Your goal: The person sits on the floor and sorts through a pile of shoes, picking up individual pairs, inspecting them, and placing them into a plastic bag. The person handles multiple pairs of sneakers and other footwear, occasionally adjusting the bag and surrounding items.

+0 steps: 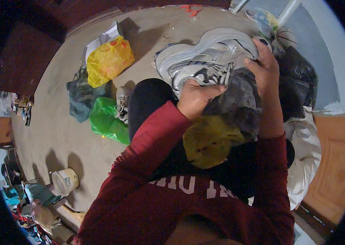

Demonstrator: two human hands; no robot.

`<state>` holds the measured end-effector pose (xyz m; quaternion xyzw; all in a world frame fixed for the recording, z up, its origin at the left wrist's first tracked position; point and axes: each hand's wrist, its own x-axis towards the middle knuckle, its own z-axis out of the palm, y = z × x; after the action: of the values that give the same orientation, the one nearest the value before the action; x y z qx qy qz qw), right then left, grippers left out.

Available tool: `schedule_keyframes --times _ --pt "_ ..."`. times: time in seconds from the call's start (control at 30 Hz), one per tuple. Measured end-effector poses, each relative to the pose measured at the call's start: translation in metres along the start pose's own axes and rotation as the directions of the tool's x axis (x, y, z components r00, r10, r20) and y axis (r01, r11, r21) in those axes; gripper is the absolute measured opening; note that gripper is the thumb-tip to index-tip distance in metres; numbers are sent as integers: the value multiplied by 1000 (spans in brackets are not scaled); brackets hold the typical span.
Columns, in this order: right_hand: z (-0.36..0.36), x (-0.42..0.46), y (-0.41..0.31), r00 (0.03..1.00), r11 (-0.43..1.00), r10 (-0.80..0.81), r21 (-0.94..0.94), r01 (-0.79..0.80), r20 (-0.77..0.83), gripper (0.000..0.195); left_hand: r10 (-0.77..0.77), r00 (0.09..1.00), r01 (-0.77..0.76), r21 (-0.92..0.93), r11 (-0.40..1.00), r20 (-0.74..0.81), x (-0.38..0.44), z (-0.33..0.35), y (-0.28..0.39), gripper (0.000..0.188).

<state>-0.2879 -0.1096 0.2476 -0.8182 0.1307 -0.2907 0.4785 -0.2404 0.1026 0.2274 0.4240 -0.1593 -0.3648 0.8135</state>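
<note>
A white and silver running shoe [209, 56] with black details is held in front of me, tipped on its side with the sole edge away from me. My left hand [197, 95] grips it near the laces. My right hand [263, 62] pinches the other end between thumb and fingers. Part of what may be a second shoe shows behind its left end, mostly hidden. A dark translucent plastic bag [238, 95] lies below the shoe between my hands. On my lap rests a crumpled yellowish plastic bag [210, 142].
Left of my knee are a yellow bag [111, 61], a dark teal bag [85, 96], a green bag [106, 121] and another sneaker [122, 101]. A bucket [66, 182] is farther left. Black bags [298, 73] lie right, with a basketball [286, 38] behind. Red-orange scissors [192, 9] lie ahead.
</note>
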Motion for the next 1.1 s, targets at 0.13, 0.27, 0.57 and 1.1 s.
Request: schedule_keyframes --times 0.13,0.27,0.57,1.1 --pt "5 -1 15 998 976 53 209 -56 23 55 -42 998 29 253 967 48 -3 6 -6 25" --pt "8 1 22 987 925 143 345 -157 68 57 -162 984 139 240 961 79 -2 1 -18 25" --pt "8 -2 13 984 932 163 316 -179 74 59 -68 995 59 114 992 76 -3 7 -2 26" --pt "3 -1 12 997 962 57 264 -68 47 56 -69 997 60 178 982 41 -4 -1 1 30"
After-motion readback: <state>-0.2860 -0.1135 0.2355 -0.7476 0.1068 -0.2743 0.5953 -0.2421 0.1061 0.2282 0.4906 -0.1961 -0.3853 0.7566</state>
